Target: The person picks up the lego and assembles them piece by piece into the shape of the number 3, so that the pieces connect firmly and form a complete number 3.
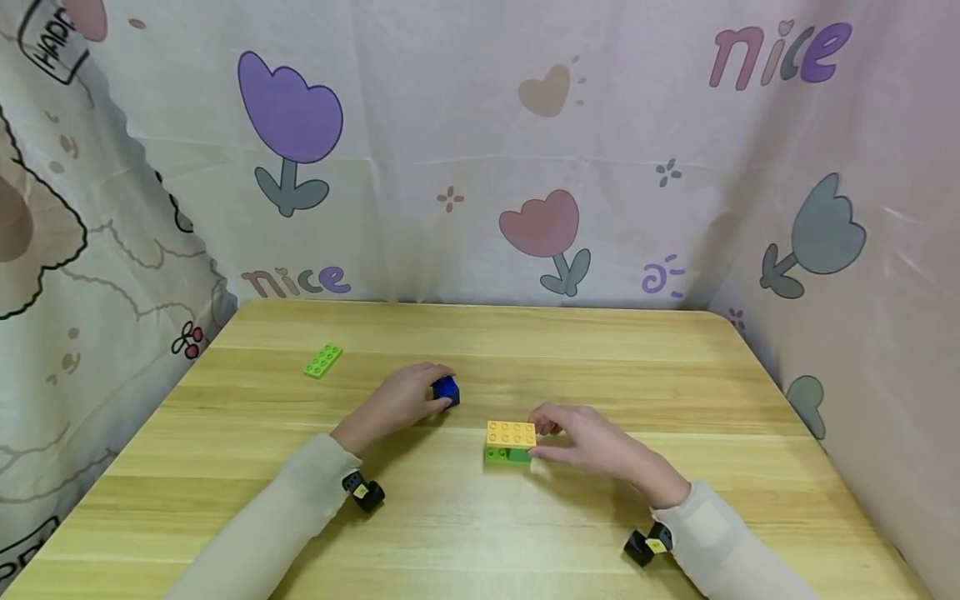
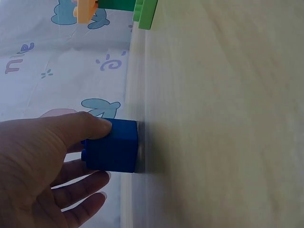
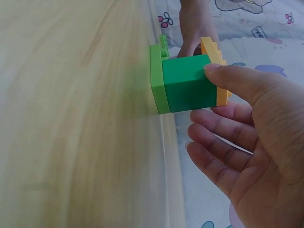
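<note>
Left hand (image 1: 397,402): fingers curled round a small blue brick (image 1: 446,390), thumb on its upper face; the brick sits on the worktop (image 1: 480,517). In the left wrist view the thumb presses one face while the other fingers lie loosely bent beside it.

Right hand (image 1: 588,442): thumb tip pressed on the near edge of a brick stack (image 1: 510,442), the other fingers curled about its right end. The stack consists of a yellow plate (image 1: 511,433) on top, a dark green block (image 3: 187,83) beneath it, and a light green plate (image 3: 157,78) at the bottom, resting on the worktop just right of the blue brick.

A separate light green flat plate (image 1: 323,360) lies well left of and behind the blue brick, untouched.

Worktop: pale wood-grain. A printed cloth (image 1: 480,150) with tulips and the word "nice" encloses it at the back and both sides.
</note>
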Action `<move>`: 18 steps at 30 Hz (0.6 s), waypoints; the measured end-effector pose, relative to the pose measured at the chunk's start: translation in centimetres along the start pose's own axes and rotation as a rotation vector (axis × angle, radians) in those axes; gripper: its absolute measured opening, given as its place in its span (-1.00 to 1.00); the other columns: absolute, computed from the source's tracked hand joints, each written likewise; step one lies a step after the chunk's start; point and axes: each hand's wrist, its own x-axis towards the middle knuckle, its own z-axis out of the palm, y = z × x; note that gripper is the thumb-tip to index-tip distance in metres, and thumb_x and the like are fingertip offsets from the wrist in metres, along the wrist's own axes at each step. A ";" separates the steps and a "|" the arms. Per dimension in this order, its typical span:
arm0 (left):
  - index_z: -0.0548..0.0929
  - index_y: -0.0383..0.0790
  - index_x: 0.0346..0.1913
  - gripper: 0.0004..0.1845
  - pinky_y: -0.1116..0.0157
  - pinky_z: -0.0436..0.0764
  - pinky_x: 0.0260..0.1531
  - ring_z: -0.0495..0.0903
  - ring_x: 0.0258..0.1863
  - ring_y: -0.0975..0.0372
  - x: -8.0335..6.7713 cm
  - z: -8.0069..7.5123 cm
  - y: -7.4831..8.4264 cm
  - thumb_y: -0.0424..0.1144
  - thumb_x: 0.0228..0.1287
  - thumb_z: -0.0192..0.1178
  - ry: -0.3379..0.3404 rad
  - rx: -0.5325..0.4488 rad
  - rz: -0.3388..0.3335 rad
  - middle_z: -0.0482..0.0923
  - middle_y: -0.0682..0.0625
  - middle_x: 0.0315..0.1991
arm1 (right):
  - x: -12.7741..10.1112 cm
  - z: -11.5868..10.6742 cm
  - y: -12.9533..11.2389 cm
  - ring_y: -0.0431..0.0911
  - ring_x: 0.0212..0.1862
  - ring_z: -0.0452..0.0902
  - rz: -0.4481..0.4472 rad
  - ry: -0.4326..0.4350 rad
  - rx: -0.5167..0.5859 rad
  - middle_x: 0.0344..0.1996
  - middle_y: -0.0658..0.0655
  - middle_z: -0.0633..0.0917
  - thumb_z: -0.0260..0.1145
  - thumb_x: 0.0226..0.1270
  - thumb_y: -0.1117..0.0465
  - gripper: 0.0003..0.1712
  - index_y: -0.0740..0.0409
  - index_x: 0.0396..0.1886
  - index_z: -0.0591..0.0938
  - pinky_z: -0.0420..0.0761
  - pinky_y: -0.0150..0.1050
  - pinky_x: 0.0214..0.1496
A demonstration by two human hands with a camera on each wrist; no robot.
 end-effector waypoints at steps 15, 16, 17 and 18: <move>0.50 -0.15 0.28 -0.48 -0.01 0.54 0.05 0.55 0.08 -0.01 0.5 0.3 0.4 -0.08 0.30 0.31 0.010 0.013 0.005 0.53 -0.16 0.13 | 0.0 0.0 -0.1 -0.21 -0.13 0.58 0.004 -0.004 0.001 -0.18 -0.09 0.67 0.37 0.30 -0.04 -0.56 0.04 0.08 0.57 0.60 -0.22 -0.03; 0.49 -0.14 0.29 -0.47 -0.01 0.53 0.07 0.54 0.10 -0.01 0.5 0.3 0.4 -0.08 0.31 0.30 0.011 0.008 0.006 0.52 -0.15 0.15 | 0.0 0.0 -0.1 -0.21 -0.13 0.58 0.001 -0.004 0.001 -0.19 -0.09 0.67 0.37 0.30 -0.05 -0.56 0.04 0.07 0.57 0.60 -0.22 -0.03; 0.48 -0.15 0.31 -0.46 0.00 0.52 0.08 0.53 0.12 -0.01 0.5 0.3 0.4 -0.09 0.32 0.30 0.013 0.008 0.009 0.51 -0.16 0.18 | 0.0 0.0 -0.1 -0.21 -0.13 0.58 -0.001 -0.002 0.002 -0.19 -0.09 0.67 0.37 0.30 -0.05 -0.56 0.04 0.07 0.57 0.60 -0.22 -0.03; 0.47 -0.15 0.32 -0.45 0.00 0.52 0.09 0.52 0.14 -0.01 0.5 0.3 0.5 -0.09 0.32 0.30 0.015 0.006 0.010 0.50 -0.16 0.20 | 0.0 0.0 0.0 -0.21 -0.13 0.58 -0.003 -0.001 0.003 -0.19 -0.09 0.67 0.36 0.31 -0.06 -0.56 0.03 0.07 0.57 0.60 -0.22 -0.03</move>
